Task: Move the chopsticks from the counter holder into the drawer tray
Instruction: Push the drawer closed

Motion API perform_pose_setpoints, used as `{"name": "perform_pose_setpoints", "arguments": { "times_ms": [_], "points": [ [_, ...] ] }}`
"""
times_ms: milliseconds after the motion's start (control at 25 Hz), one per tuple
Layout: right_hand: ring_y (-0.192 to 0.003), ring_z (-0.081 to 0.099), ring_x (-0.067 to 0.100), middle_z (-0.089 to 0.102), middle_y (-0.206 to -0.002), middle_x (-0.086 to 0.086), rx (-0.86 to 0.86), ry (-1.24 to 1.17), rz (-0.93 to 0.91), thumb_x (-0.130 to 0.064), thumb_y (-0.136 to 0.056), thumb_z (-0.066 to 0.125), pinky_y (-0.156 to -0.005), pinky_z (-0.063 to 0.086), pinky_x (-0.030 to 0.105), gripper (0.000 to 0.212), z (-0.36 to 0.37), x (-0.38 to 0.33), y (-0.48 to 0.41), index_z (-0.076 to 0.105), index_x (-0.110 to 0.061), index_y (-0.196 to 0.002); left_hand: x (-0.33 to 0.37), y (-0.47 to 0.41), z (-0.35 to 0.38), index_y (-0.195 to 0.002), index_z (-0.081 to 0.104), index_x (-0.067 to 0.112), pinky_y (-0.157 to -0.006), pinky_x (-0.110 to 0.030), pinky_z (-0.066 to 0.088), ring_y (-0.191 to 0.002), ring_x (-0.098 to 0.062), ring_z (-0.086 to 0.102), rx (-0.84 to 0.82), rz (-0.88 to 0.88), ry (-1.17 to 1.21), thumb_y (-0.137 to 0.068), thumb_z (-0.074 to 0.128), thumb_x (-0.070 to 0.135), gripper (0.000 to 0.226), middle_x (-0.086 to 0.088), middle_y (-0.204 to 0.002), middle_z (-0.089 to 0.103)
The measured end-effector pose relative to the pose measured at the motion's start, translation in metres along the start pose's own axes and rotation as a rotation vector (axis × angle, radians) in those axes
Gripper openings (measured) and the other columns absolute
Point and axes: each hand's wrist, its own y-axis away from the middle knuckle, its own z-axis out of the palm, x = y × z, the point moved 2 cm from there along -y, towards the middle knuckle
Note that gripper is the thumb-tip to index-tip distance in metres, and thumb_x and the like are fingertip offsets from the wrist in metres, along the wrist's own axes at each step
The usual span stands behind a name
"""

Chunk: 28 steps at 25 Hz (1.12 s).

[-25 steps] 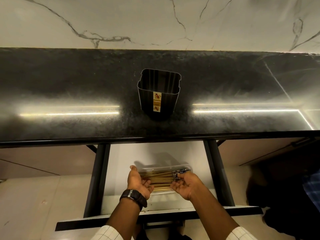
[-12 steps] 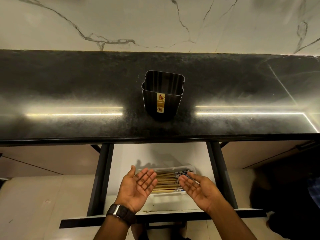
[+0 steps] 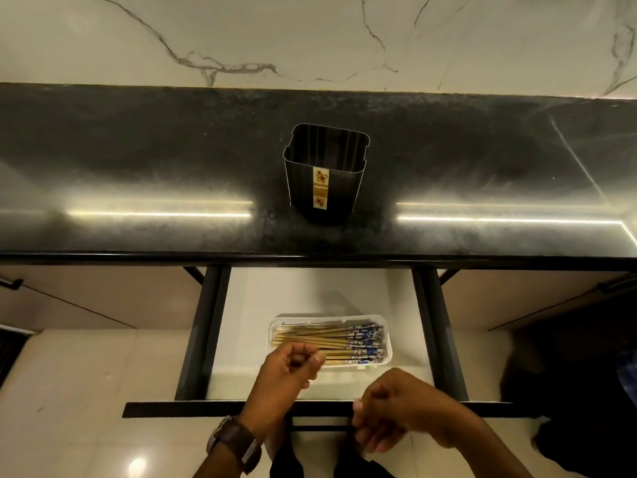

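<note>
Plainly: holder (image 3: 339,191) sticker (image 3: 320,188) unreadable; left grip (image 3: 287,369) curled, empty; right grip (image 3: 393,407) curled, hold unclear.
</note>
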Motion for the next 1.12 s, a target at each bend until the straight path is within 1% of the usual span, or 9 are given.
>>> {"name": "perform_pose_setpoints", "arguments": {
  "times_ms": [120, 320, 560, 640, 760, 840, 920, 1040, 1120],
  "points": [
    [-0.107, 0.067, 0.021, 0.073, -0.114, 0.004, -0.005, 0.397, -0.085, -0.027, -0.094, 0.065, -0.098, 0.053, 0.032, 0.026, 0.004, 0.004, -0.005, 0.073, -0.013, -0.114, -0.009, 0.005, 0.004, -0.104, 0.069, 0.029, -0.080, -0.029, 0.060, -0.085, -0.007, 0.069, -0.112, 0.116, -0.317, -0.071, 0.084, 0.050, 0.042, 0.008, -0.097, 0.074],
    [-0.116, 0.060, 0.018, 0.063, -0.131, -0.001, -0.010, 0.557, -0.075, -0.028, -0.096, 0.060, -0.102, 0.049, 0.030, 0.039, 0.016, 0.014, -0.007, 0.061, -0.022, -0.135, -0.013, 0.003, 0.014, -0.111, 0.068, 0.039, -0.085, -0.030, 0.054, -0.097, -0.002, 0.060, -0.244, 0.368, -0.982, -0.070, 0.067, 0.073, 0.053, 0.019, -0.108, 0.069],
    [-0.128, 0.051, 0.019, 0.048, -0.147, -0.003, 0.259, 0.701, -0.115, -0.044, -0.090, 0.061, -0.104, 0.046, 0.034, 0.066, 0.045, 0.046, -0.031, 0.033, -0.037, -0.149, -0.027, -0.008, 0.014, -0.110, 0.072, 0.035, -0.075, -0.026, 0.052, -0.093, -0.009, 0.065, -0.062, 0.760, -1.083, -0.086, 0.056, 0.062, 0.040, 0.015, -0.102, 0.074],
    [-0.126, 0.053, 0.020, 0.046, -0.146, -0.001, 0.455, 0.612, -0.168, -0.041, -0.091, 0.060, -0.101, 0.047, 0.031, 0.063, 0.059, 0.055, -0.052, 0.037, -0.032, -0.148, -0.031, -0.018, 0.012, -0.109, 0.071, 0.033, -0.072, -0.027, 0.054, -0.088, -0.012, 0.066, -0.018, 0.908, -1.102, -0.084, 0.066, 0.049, 0.031, 0.013, -0.098, 0.074],
    [-0.117, 0.057, 0.014, 0.054, -0.138, 0.002, 0.841, -0.100, -0.199, -0.018, -0.090, 0.070, -0.098, 0.046, 0.023, 0.048, 0.072, 0.065, -0.079, 0.056, -0.019, -0.135, -0.046, -0.015, 0.012, -0.118, 0.068, 0.024, -0.091, -0.040, 0.052, -0.107, -0.020, 0.064, 0.220, 1.030, -1.051, -0.080, 0.076, 0.032, 0.039, 0.002, -0.114, 0.072],
    [-0.105, 0.064, 0.020, 0.063, -0.126, 0.008, 0.976, -0.685, -0.132, 0.000, -0.087, 0.071, -0.095, 0.051, 0.029, 0.035, 0.069, 0.069, -0.098, 0.066, -0.016, -0.118, -0.062, -0.011, 0.008, -0.133, 0.058, 0.022, -0.111, -0.053, 0.035, -0.132, -0.030, 0.049, 0.477, 0.856, -0.959, -0.080, 0.075, 0.033, 0.057, -0.010, -0.139, 0.059],
    [-0.104, 0.069, 0.033, 0.069, -0.118, 0.017, 0.893, -1.103, -0.093, 0.007, -0.090, 0.064, -0.089, 0.057, 0.039, 0.029, 0.071, 0.068, -0.114, 0.069, -0.010, -0.112, -0.078, -0.004, -0.002, -0.148, 0.042, 0.016, -0.119, -0.055, 0.012, -0.146, -0.041, 0.030, 0.680, 0.546, -0.899, -0.079, 0.072, 0.047, 0.082, -0.022, -0.157, 0.035],
    [-0.104, 0.069, 0.045, 0.070, -0.111, 0.027, 0.813, -1.333, -0.106, 0.013, -0.092, 0.057, -0.077, 0.061, 0.041, 0.025, 0.072, 0.055, -0.120, 0.068, 0.005, -0.113, -0.080, -0.005, -0.011, -0.157, 0.018, 0.003, -0.116, -0.065, 0.011, -0.151, -0.045, 0.013, 0.823, 0.172, -0.722, -0.066, 0.082, 0.054, 0.123, -0.029, -0.163, 0.011],
    [-0.103, 0.069, 0.047, 0.070, -0.111, 0.029, 0.804, -1.374, -0.120, 0.013, -0.091, 0.059, -0.079, 0.061, 0.045, 0.024, 0.069, 0.047, -0.119, 0.068, 0.007, -0.112, -0.083, -0.016, -0.017, -0.159, -0.004, 0.004, -0.116, -0.065, 0.015, -0.152, -0.044, 0.009, 0.748, -0.125, -0.449, -0.061, 0.088, 0.052, 0.142, -0.028, -0.165, 0.000]
  ]
}}
